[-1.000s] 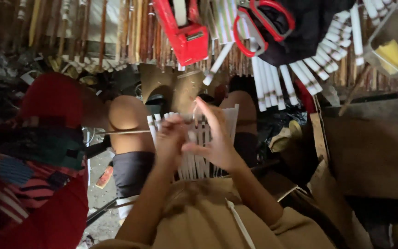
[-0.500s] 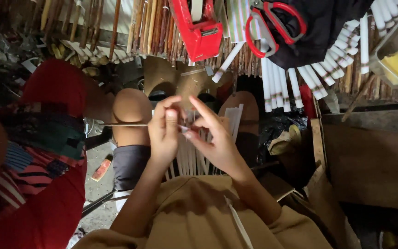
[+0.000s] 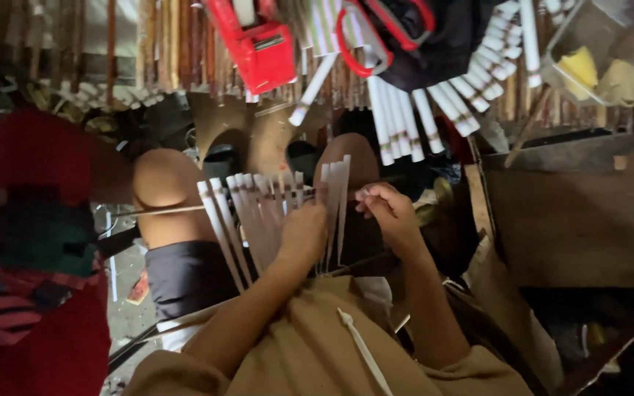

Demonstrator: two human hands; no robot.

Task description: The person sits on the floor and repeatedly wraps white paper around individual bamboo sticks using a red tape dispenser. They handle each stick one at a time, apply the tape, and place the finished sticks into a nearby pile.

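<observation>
Comparing frames, I found the hands had dropped from a raised pinch to the lap. My left hand (image 3: pixel 304 233) lay with fingers closed against the fanned white strips (image 3: pixel 258 220) over the knees; the right hand (image 3: pixel 390 213) pinched a strip's top edge. Far centre lay a red boxy tool (image 3: pixel 262 48), red-handled scissors (image 3: pixel 365 40), and at far right a clear container (image 3: pixel 603 51) holding yellow pieces.

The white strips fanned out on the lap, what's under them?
Under the white strips show bare knees and dark shorts. The left hand covers their middle.
</observation>
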